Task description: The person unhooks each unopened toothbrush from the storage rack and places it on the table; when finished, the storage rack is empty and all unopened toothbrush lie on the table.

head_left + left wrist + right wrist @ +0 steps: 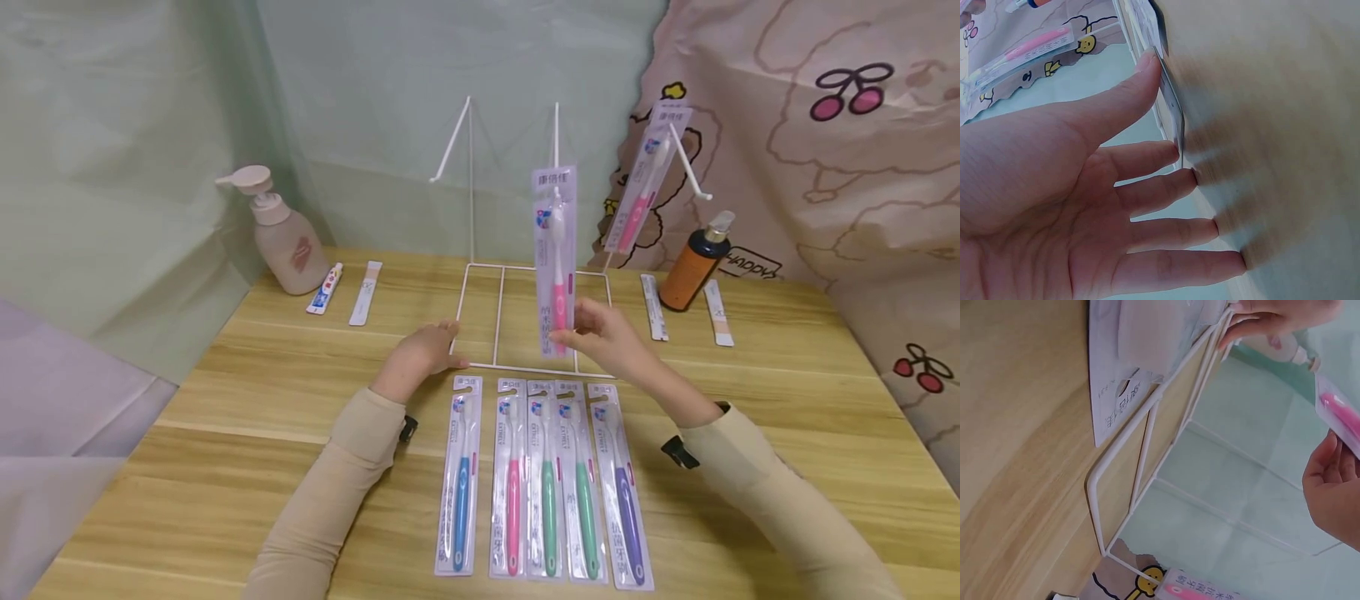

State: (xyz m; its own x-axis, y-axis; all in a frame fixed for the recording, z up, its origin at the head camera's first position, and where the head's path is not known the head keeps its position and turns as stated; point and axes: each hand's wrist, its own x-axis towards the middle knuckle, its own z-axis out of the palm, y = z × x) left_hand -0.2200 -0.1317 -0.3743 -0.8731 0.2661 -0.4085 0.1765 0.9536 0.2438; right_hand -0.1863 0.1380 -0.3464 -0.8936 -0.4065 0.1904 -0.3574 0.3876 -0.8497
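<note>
My right hand (611, 337) pinches the lower end of a pink toothbrush in a clear-and-lilac blister pack (555, 258), held upright at the rack's middle hook (557, 133). A white tip shows at the top of that pack; I cannot tell how far the hook passes through it. With fingers straight, my left hand (420, 358) rests at the front left corner of the white wire rack (480, 365), fingertips on the table in the left wrist view. Another pink toothbrush pack (637, 196) hangs from the right hook (690, 162). The left hook (450, 142) bears nothing.
Several packed toothbrushes lie in a row before the rack: blue (462, 500), pink (513, 500), green and purple (632, 517). A pump bottle (288, 250), a toothpaste tube (325, 290) and a sachet (365, 293) are left. An orange-labelled bottle (686, 279) and two sachets (654, 308) are right.
</note>
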